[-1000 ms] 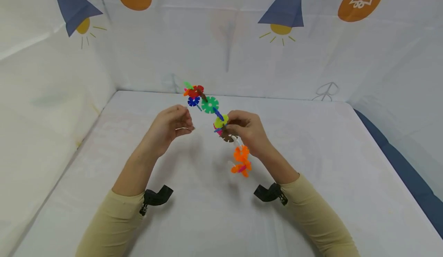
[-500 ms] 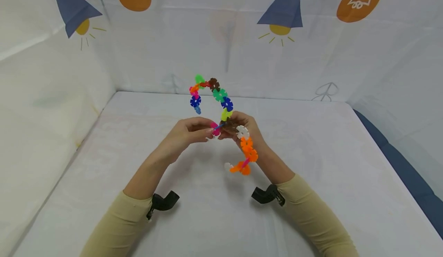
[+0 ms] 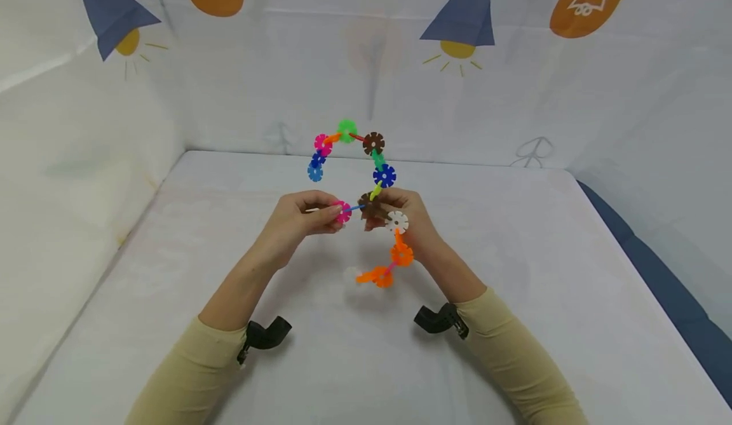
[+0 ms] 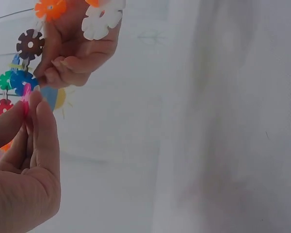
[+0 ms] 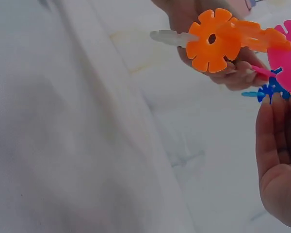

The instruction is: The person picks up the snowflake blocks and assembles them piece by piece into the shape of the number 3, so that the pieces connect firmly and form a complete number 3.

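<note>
Both hands hold a chain of colourful notched snowflake discs above the table in the head view. Thumb and fingers of my left hand (image 3: 297,225) pinch a pink disc (image 3: 343,212), seen edge-on in the left wrist view. A blue disc links it to a brown disc (image 3: 368,204), where my right hand (image 3: 416,222) grips the chain; some of its fingers are hidden. From there the chain arches up past a green disc (image 3: 346,131) to a light blue end disc (image 3: 315,171). Its other branch hangs down through a white disc (image 3: 397,222) and orange discs (image 3: 402,255).
A white table (image 3: 492,361) lies below both hands. White curtain walls (image 3: 320,63) with lamp prints stand behind and at the sides. Dark blue material (image 3: 652,260) runs along the table's right edge. Black camera mounts (image 3: 269,334) sit on both wrists.
My left hand, apart from the chain a second ago, has moved right and now pinches the pink disc. The chain has turned into a wide arch, and its lower orange end has swung left.
</note>
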### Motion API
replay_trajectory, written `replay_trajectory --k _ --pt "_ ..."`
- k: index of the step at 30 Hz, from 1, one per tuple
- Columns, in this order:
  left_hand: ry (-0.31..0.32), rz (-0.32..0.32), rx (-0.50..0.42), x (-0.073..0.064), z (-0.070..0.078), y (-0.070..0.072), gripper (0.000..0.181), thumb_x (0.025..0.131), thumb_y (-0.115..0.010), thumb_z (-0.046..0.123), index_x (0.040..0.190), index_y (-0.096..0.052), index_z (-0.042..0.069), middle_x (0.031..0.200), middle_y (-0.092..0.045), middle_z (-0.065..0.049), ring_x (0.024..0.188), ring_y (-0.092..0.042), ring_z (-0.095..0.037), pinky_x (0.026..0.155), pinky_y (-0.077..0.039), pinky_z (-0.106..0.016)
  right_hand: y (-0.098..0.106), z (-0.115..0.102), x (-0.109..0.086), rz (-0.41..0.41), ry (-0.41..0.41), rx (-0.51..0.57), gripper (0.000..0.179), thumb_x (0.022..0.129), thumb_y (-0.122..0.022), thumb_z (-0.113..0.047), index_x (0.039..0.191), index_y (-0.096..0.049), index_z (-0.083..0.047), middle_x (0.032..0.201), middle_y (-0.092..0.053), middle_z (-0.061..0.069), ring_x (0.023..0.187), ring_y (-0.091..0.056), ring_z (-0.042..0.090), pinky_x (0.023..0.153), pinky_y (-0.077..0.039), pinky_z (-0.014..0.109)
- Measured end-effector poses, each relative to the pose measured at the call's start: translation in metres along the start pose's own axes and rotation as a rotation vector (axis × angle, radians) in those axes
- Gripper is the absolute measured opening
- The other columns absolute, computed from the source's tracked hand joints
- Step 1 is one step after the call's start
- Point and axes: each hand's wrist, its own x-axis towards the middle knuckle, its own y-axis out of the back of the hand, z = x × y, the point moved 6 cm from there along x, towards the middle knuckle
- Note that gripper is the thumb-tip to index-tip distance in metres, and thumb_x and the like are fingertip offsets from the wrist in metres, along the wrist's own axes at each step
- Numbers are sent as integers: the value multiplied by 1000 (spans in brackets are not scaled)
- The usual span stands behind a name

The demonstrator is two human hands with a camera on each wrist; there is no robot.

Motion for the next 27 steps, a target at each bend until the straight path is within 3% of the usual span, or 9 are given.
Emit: replay_trajectory --k 2,7,15,21,27 --pt "10 5 -11 0 -1 0 26 97 -65 21 114 -66 2 103 -69 -11 93 -73 -27 83 -60 -30 3 3 1 -10 -27 -14 24 101 -48 -4 113 -61 13 83 -72 0 73 -69 17 75 -61 28" --pt "39 2 -23 2 -7 0 28 96 -66 21 115 -66 0 104 -69 -11 89 -74 -21 83 -60 -29 10 16 3 -82 -104 -25 24 100 -46 -5 112 -62 9 84 -71 4 71 -67 17 76 -61 30" --pt "101 -15 2 15 -27 -3 26 95 -68 20 112 -67 0 101 -73 -13 92 -74 -30 82 -61 -34 35 42 -1 -139 -232 -118 26 99 -51 -7 113 -65 9 99 -73 3 86 -67 16 73 -58 28" --pt "174 -47 27 23 -41 -10 25 95 -68 18 112 -67 0 103 -72 -15 97 -73 -35 87 -59 -40 49 50 -5 -142 -282 -194 29 98 -55 -16 112 -68 6 105 -72 12 89 -65 16 71 -54 30" --pt "212 -87 44 27 -51 -15 25 95 -66 15 114 -65 -2 101 -71 -14 85 -74 -21 86 -59 -40 57 58 -9 -176 -341 -340 32 94 -64 -22 113 -70 3 100 -71 2 89 -61 16 78 -57 33"
